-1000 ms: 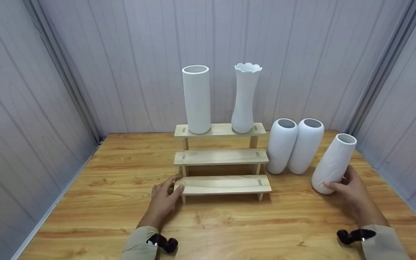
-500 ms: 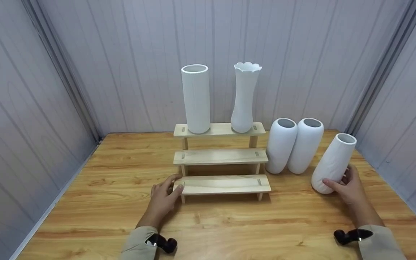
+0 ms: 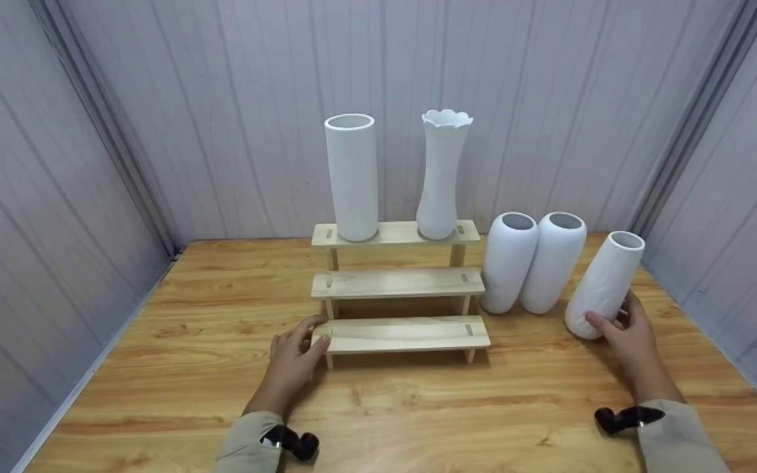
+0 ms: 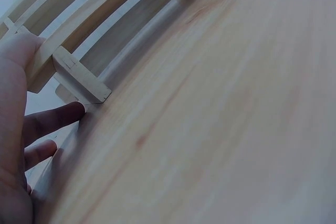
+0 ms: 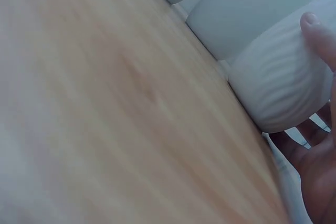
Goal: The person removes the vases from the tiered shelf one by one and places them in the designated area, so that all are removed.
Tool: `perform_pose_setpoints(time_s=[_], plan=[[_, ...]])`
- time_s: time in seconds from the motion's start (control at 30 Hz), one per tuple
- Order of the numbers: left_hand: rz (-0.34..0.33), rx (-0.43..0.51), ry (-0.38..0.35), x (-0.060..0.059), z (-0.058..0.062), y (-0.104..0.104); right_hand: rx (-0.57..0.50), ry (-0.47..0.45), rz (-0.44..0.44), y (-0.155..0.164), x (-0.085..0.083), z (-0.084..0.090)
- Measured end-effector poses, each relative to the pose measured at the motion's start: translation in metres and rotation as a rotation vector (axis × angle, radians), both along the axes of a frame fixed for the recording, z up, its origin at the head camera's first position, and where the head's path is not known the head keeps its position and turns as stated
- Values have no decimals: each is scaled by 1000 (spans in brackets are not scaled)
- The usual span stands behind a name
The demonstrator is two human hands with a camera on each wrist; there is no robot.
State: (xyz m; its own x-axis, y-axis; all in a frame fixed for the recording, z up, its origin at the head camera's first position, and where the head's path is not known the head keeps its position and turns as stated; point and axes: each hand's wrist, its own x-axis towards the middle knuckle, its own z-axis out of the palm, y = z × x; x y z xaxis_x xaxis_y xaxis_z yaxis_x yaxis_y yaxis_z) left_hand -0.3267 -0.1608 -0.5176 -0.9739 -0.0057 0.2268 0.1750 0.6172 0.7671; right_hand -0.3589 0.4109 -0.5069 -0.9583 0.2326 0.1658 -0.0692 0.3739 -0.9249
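My right hand (image 3: 628, 335) grips a white vase (image 3: 605, 286) with a textured surface low on its body, thumb on the near side and fingers behind. In the right wrist view the wavy relief of this vase (image 5: 283, 80) shows, with its base at the tabletop. At the left end of the three-tier wooden stand (image 3: 398, 284), my left hand (image 3: 294, 358) holds the lowest shelf, thumb at the front corner and index finger at the back one. The left wrist view shows other fingers (image 4: 50, 121) beside the stand's leg (image 4: 81, 80).
On the top shelf stand a tall cylindrical vase (image 3: 353, 177) and a vase with a scalloped rim (image 3: 443, 174). Two smooth rounded vases (image 3: 510, 263) stand close together on the wooden table (image 3: 418, 420), right of the stand. Panelled walls (image 3: 253, 118) enclose the back and sides.
My right hand has shifted the textured vase slightly away from me, closer to the two smooth vases. The left hand stays at the stand, and the head view has shifted a little.
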Motion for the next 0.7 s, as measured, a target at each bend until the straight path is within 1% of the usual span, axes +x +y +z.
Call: perform_pose_setpoints(time_s=[0.2, 0.27, 0.33, 0.43, 0.57, 0.7], plan=[[-17, 16, -12, -1, -1, 0, -67, 5, -49, -3, -7, 0], [-22, 17, -11, -1, -1, -1, -102, 11, -74, -4, -11, 0], [-16, 7, -3, -1, -1, -1, -110, 9, -95, -5, -15, -1], [-10, 1, 8, -1, -1, 0, -107, 6, -110, -6, -21, -1], [-1, 0, 16, 0, -1, 0, -75, 1, -114, -8, -28, -2], [-6, 0, 20, 0, -1, -1, -82, -11, -119, -10, -35, -1]])
